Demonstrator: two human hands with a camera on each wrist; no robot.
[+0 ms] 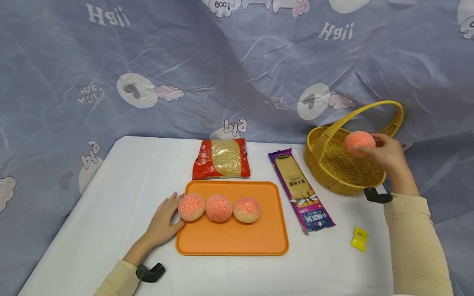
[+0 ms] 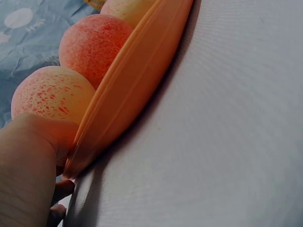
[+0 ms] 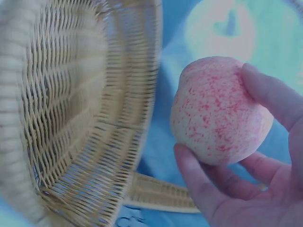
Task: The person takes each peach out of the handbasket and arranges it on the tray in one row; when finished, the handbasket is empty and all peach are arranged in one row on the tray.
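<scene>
Right hand: right hand [image 1: 386,154] is raised over the woven basket [image 1: 333,172], fingers [image 3: 201,189] curled round one peach [image 1: 360,142].
Held peach position: above the basket's open mouth, under the handle arch, clear of the basket floor; the right wrist view shows the basket interior [image 3: 61,118] with nothing in the part seen.
Left hand: left hand [image 1: 164,222] lies flat on the bench [image 1: 111,193], fingers relaxed and grasping nothing, touching the left edge of the orange tray [image 1: 237,238] beside the nearest fruit.
Tray contents: three peaches [image 1: 219,208] in a row at the far side of the tray.
Step in hand (judgement): transfer of a peach into the basket, at the point of delivery.
Next move (judgement): lowering the fruit to the basket floor before loosening the fingers, since a drop could bruise it.
Other items: red noodle bag [image 1: 221,159], purple pasta packet [image 1: 301,191], yellow clip [image 1: 359,239].
</scene>
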